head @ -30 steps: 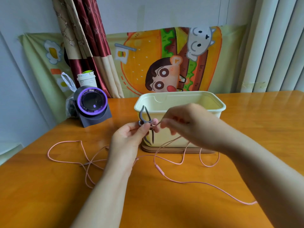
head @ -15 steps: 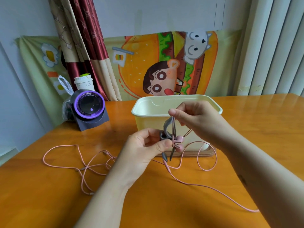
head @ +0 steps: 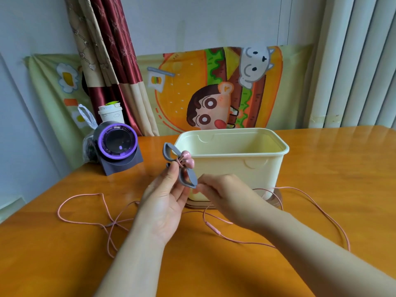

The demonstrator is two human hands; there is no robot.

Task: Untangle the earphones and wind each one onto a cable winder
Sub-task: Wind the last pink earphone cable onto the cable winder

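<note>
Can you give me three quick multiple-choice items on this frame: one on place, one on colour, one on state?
1. Where is the tub?
A. On the table, behind the hands
B. On the floor
C. In the person's lap

2. What colour is the earphone cable?
A. Black
B. Pink
C. Green

3. What state is the cable in?
A. Fully wound
B. Mostly loose on the table
C. Inside the tub

Answers:
1 A: it stands on the wood past both hands.
2 B: pink loops.
3 B: only the earbuds sit at the grey winder, held by the left hand; the right hand pinches near its lower end.
</note>
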